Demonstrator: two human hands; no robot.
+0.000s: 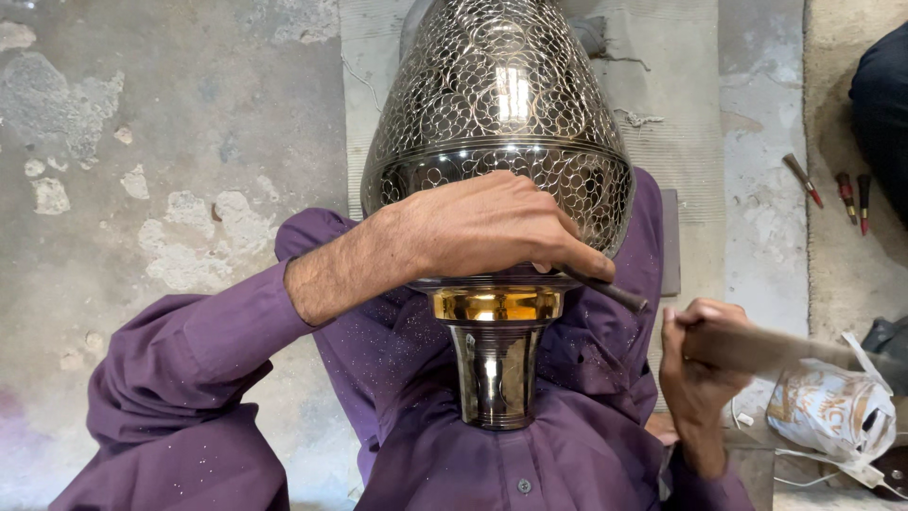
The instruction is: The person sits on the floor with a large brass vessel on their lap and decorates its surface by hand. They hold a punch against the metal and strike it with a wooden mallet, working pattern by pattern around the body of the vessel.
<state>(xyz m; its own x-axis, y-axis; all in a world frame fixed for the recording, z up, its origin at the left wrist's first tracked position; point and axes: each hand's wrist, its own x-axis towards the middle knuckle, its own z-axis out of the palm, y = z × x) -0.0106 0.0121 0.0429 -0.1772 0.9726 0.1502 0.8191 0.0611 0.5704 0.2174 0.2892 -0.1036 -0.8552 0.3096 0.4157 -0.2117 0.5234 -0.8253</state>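
Silvery pierced metal fills my view: the vase (498, 180) lies across my lap, its brass neck (495, 352) pointing at my chest. My left hand (492, 227) drapes over the vase's wide belly, fingers closed round a thin dark punch (605, 288) whose tip sits just right of the neck. My right hand (700, 364), lower and right of the vase, is clenched on a blurred hammer (776, 348). I judge a glancing blow could skid the punch across the fretwork, or catch my left fingers. Right of the vase, past the hammer, sits a crumpled white bag (828, 407) with orange print. Red-handled tools (832, 189) lie farther up.
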